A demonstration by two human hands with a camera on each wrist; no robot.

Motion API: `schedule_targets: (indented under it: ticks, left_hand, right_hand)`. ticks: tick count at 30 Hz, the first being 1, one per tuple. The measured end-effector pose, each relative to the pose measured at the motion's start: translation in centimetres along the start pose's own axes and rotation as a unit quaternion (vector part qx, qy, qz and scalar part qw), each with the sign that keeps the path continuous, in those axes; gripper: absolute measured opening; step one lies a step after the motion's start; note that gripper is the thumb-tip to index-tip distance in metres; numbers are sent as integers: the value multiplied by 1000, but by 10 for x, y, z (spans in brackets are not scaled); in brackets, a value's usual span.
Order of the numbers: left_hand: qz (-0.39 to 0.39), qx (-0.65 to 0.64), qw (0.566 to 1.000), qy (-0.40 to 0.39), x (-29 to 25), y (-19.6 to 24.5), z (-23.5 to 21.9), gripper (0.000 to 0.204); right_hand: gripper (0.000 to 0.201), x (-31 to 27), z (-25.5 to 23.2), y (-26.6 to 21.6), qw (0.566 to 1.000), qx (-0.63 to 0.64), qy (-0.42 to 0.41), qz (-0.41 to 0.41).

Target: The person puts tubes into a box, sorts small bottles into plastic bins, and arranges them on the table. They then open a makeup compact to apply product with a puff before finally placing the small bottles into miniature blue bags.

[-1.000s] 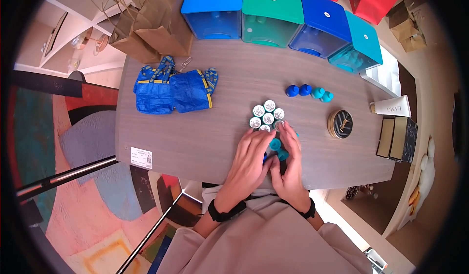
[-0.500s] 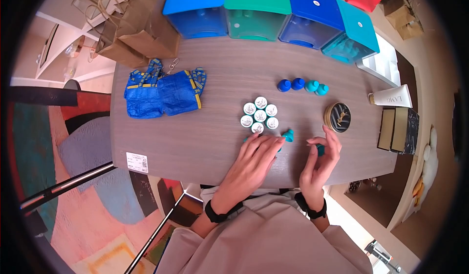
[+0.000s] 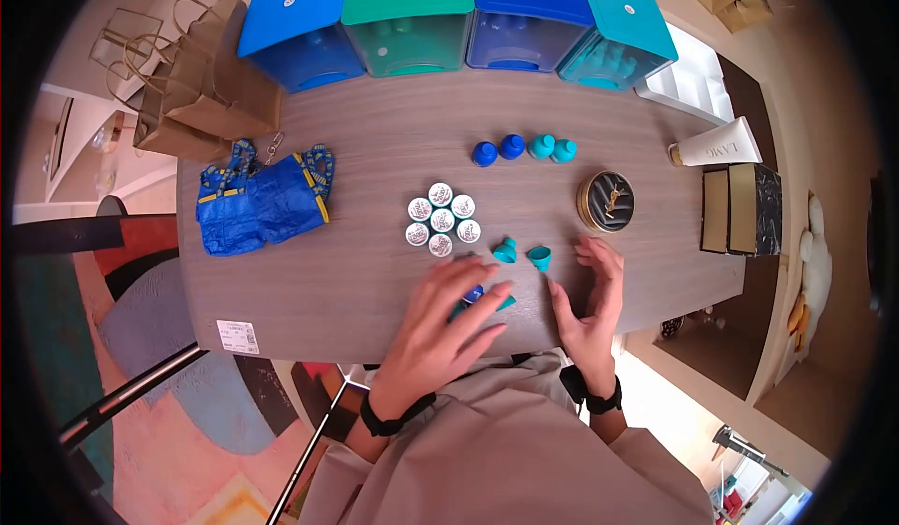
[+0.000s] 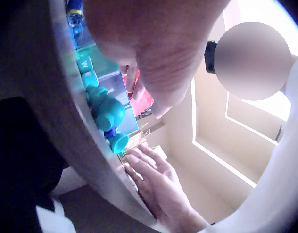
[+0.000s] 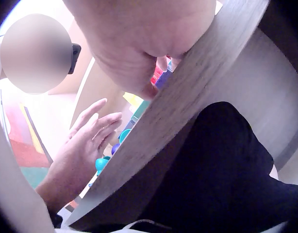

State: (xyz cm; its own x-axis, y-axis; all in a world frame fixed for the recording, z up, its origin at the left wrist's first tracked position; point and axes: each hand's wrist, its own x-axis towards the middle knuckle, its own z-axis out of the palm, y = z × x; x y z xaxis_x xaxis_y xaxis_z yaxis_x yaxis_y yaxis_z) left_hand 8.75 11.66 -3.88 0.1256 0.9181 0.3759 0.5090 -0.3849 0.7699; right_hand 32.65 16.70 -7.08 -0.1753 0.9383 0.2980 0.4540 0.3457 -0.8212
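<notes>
My left hand (image 3: 438,321) is spread, palm down, over a few small pieces near the table's front edge. Between its fingers shows a blue piece (image 3: 473,294), with a teal piece (image 3: 507,303) partly hidden beside it. My right hand (image 3: 594,302) has its thumb and fingers apart, just right of a teal bell-shaped piece (image 3: 539,259). Another teal bell-shaped piece (image 3: 504,250) lies a little to the left of that one. Beyond the left hand, several round pieces with white printed tops (image 3: 442,220) form a flower-like cluster. The left wrist view shows a hollow teal rim (image 4: 120,143).
Two blue pieces (image 3: 497,149) and two teal pieces (image 3: 552,147) stand in a row farther back. A round black-and-gold case (image 3: 606,201), a white tube (image 3: 716,143) and a black box (image 3: 755,209) are at right. Coloured bins (image 3: 405,19) line the back; blue bags (image 3: 262,208) lie left.
From close together over the pieces, my hands have moved apart. The right hand has let go of a teal piece, which now rests beside the other one. The head view has shifted right.
</notes>
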Motion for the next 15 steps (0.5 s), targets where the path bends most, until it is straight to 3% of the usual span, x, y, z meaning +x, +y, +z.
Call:
schedule_targets:
  ticks: [2, 4, 6, 8, 15]
  left_hand:
    - [-2, 2, 1000, 22, -1, -7, -9, 57]
    - [-48, 16, 994, 96, 0, -15, -15, 53]
    - [-57, 38, 990, 120, 5, -24, -19, 53]
    - [-128, 23, 980, 152, 11, -30, -25, 57]
    - [-131, -59, 987, 64, 39, -48, -44, 71]
  right_hand:
    - [67, 0, -3, -3, 999, 10, -12, 32]
    - [61, 7, -3, -11, 999, -4, -29, 25]
    - [56, 14, -2, -18, 999, -16, -49, 15]
    - [47, 19, 0, -23, 996, -29, -82, 16]
    - [37, 29, 4, -29, 986, -54, -155, -30]
